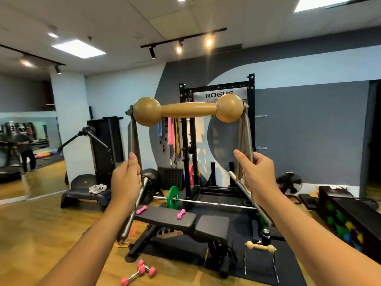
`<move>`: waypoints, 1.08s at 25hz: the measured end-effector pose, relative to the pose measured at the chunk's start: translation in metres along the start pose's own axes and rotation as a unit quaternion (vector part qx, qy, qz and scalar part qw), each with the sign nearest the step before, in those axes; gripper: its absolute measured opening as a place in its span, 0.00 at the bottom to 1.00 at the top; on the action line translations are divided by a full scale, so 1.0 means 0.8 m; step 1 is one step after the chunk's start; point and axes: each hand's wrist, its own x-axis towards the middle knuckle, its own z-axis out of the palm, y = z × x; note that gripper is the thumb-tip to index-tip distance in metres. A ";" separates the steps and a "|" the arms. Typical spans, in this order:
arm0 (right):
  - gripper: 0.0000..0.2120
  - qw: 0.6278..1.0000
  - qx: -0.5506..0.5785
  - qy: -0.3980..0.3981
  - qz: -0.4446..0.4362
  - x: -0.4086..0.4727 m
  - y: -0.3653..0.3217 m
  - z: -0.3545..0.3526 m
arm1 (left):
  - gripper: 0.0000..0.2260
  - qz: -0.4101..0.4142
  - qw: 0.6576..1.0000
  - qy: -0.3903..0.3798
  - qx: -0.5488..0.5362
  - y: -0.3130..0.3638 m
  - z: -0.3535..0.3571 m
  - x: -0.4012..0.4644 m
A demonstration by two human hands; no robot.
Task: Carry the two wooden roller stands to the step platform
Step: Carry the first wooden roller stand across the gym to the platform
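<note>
Fingers of the left hand [125, 180] and right hand [257, 176] wrap the metal legs of one roller stand [187, 111], held high and best kept level toward the step platform [82, 196], while the second stand [260, 247] waits on the mat.

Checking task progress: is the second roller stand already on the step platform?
No. The second roller stand stands on the black mat by the bench, while the step platform at left holds only a pair of shoes.

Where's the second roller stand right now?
The second roller stand stands on the black floor mat, lower right of the head view, just right of the bench.
</note>
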 end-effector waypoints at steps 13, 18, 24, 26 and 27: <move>0.15 0.993 0.067 -0.095 -0.004 0.214 0.210 0.174 | 0.23 0.018 0.995 0.088 0.053 -0.149 0.033 0.197; 0.16 0.991 0.081 -0.105 -0.017 0.286 0.314 0.283 | 0.22 0.022 0.995 0.092 0.027 -0.236 0.019 0.293; 0.18 0.987 0.095 -0.130 0.004 0.351 0.411 0.395 | 0.23 0.012 0.992 0.113 0.046 -0.312 -0.006 0.380; 0.19 0.978 0.121 -0.168 0.020 0.370 0.435 0.436 | 0.23 0.010 0.988 0.145 0.060 -0.330 -0.016 0.403; 0.18 0.972 0.130 -0.191 0.032 0.378 0.445 0.458 | 0.23 0.010 0.984 0.164 0.069 -0.336 -0.022 0.413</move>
